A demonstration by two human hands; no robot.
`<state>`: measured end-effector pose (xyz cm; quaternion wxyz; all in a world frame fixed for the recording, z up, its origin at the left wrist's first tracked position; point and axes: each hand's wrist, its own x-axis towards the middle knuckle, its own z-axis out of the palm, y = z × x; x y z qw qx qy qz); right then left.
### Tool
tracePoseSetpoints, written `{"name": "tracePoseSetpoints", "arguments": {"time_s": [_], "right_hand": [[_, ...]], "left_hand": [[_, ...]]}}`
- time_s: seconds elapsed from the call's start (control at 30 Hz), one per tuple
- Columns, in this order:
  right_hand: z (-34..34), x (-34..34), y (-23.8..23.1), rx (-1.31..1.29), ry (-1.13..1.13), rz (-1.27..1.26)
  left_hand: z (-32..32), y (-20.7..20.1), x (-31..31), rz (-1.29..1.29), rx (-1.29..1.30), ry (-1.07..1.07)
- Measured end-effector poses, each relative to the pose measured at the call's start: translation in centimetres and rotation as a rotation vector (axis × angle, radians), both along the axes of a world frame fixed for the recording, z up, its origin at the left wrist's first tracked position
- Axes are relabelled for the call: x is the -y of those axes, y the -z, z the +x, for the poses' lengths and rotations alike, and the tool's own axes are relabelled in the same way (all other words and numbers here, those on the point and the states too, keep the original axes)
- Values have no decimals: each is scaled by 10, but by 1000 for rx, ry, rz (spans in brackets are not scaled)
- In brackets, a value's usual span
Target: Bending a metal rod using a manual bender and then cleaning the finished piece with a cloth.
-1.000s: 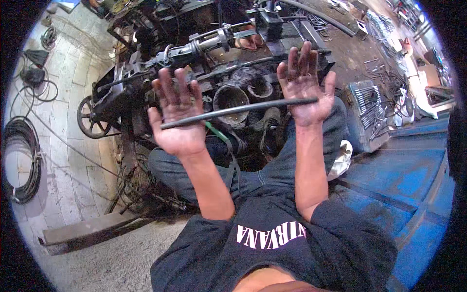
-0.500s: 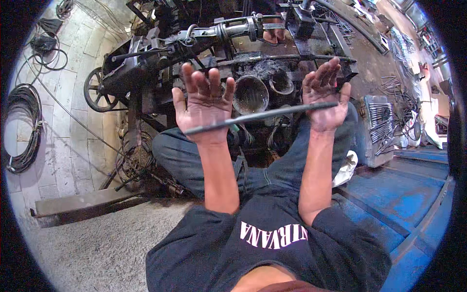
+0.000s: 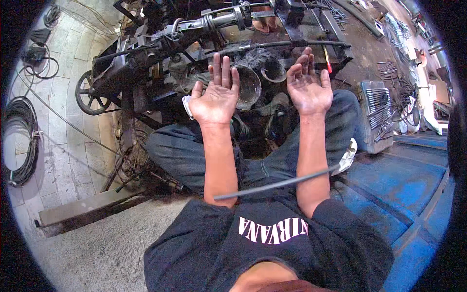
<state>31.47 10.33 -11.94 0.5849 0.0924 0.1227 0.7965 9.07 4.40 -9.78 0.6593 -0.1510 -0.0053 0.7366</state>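
Observation:
Palm up, my left hand (image 3: pixel 216 100) is held out with its fingers spread. My right hand (image 3: pixel 310 92) is also turned palm up, its fingers apart and slightly curled. Neither palm has anything in it. A thin grey rod (image 3: pixel 277 186) lies slantwise across my two forearms, near the left elbow and over the middle of the right forearm, with its right end higher in view. Beyond my hands is a dark machine (image 3: pixel 160 46) with metal bars and a spoked wheel (image 3: pixel 91 92). Two round metal bowls (image 3: pixel 249 86) sit in it, partly hidden by my left fingers.
A tray of metal rods (image 3: pixel 374 117) stands at the right by my knee. Blue metal panels (image 3: pixel 394 180) are at the lower right. A coiled black cable (image 3: pixel 22 141) lies on the left floor, and a long flat bar (image 3: pixel 87 204) at the lower left. Another person's foot (image 3: pixel 264 24) shows beyond the machine.
The rod has shifted from my palms and wrists down along my forearms toward my body. Both hands have risen a little in view, and my left hand is farther right.

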Motion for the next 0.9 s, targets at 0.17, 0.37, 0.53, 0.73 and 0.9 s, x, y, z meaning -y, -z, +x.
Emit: {"name": "tracePoseSetpoints", "arguments": {"time_s": [0.17,0.37,0.53,0.73,0.9], "right_hand": [[-1,2,-4,86,36,-51],[-4,-4,5,55,20,-104],[-4,-25,17,160,76,-236],[-4,-58,15,290,154,-317],[0,-57,19,296,155,-329]], "left_hand": [[-2,5,-3,33,18,5],[-3,13,-11,30,21,9],[-3,22,-33,-124,19,-13],[-10,31,-71,-196,-19,-144],[-7,46,-81,-152,35,-88]]}}
